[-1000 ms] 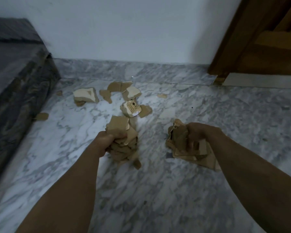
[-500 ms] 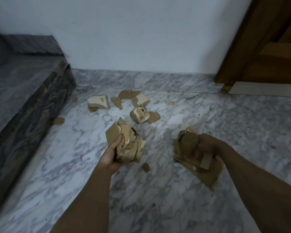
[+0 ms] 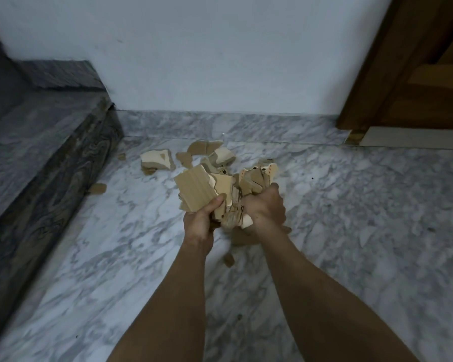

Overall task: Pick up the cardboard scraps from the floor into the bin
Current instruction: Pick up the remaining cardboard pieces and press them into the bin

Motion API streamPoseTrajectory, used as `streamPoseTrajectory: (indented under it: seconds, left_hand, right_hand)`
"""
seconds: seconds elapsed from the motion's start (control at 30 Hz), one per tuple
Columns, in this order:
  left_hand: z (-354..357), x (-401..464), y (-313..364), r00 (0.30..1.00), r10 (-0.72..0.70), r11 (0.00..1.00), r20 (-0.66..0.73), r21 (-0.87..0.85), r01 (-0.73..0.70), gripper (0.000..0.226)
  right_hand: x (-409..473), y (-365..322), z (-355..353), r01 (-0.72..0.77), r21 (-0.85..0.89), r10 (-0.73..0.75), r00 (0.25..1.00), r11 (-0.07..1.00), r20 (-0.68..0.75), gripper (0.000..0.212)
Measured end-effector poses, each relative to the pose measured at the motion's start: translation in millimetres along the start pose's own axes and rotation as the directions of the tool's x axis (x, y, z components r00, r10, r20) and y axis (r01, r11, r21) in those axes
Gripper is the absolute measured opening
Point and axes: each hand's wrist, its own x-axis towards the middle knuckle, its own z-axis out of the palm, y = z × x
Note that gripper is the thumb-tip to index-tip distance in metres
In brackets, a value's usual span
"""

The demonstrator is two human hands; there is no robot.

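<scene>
My left hand (image 3: 199,220) grips a bunch of torn brown cardboard scraps (image 3: 198,192), lifted above the marble floor. Right beside it, my right hand (image 3: 266,207) grips a second bunch of cardboard scraps (image 3: 254,178), and the two bunches press together between my hands. More loose scraps (image 3: 157,159) lie on the floor near the wall, with others (image 3: 221,154) behind the held bunches. One small scrap (image 3: 228,259) lies on the floor under my wrists. No bin is in view.
A dark grey stone step (image 3: 37,152) runs along the left, with a small scrap (image 3: 97,188) at its foot. A white wall stands ahead. A brown wooden door (image 3: 416,74) fills the upper right corner. Marble floor (image 3: 364,218) spreads to the right.
Both hands rose from the floor and came together, so the two bunches of scraps now meet in the middle. A small scrap dropped to the floor below.
</scene>
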Motion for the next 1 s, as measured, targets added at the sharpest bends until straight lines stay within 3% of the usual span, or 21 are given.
streamPoseTrajectory:
  seconds: [0.17,0.27,0.33,0.4,0.47,0.5,0.6,0.7,0.77,0.83,1.0]
  left_hand:
    - [-22,1,13,0.995,0.024,0.998,-0.098,0.067,-0.017,0.048]
    - [-56,9,34,0.986,0.05,0.978,-0.156,0.207,-0.017,0.045]
    - [-81,8,45,0.983,0.064,0.947,-0.17,0.321,-0.006,0.041]
    - [-99,2,48,0.984,0.037,0.915,-0.174,0.402,0.037,0.032]
    - [-112,-8,45,0.987,-0.015,0.878,-0.163,0.47,0.091,0.025]
    - [-117,-12,41,0.986,-0.038,0.857,-0.162,0.503,0.115,0.026]
    - [-126,-20,29,0.987,-0.058,0.819,-0.148,0.559,0.132,0.04]
    - [-125,-26,20,0.987,-0.059,0.826,-0.15,0.548,0.133,0.039]
    - [-124,-29,16,0.983,-0.067,0.833,-0.17,0.533,0.149,0.035]
    - [-122,-32,13,0.98,-0.07,0.837,-0.184,0.524,0.158,0.039]
    - [-117,-31,16,0.983,-0.074,0.836,-0.165,0.527,0.152,0.054]
  right_hand:
    - [0,-10,3,0.112,0.001,-0.111,0.99,0.994,0.085,0.05]
    - [20,-10,-21,0.103,0.182,-0.144,0.963,0.978,0.229,0.053]
    - [26,-3,-31,0.094,0.23,-0.197,0.854,0.969,0.482,0.04]
    - [22,10,-24,0.311,0.018,-0.243,0.704,0.95,0.667,0.038]
    - [14,31,-1,0.542,-0.119,-0.212,0.509,0.832,0.834,0.048]
    - [8,41,12,0.6,-0.175,-0.148,0.45,0.781,0.881,0.055]
    - [-3,55,36,0.73,-0.33,-0.104,0.479,0.599,0.872,0.057]
    - [-12,53,37,0.715,-0.393,-0.099,0.539,0.578,0.836,0.056]
    - [-14,49,34,0.698,-0.439,-0.063,0.568,0.566,0.821,0.044]
    - [-15,46,32,0.686,-0.465,-0.036,0.581,0.56,0.813,0.033]
    - [-15,46,31,0.687,-0.447,-0.024,0.559,0.574,0.829,0.033]
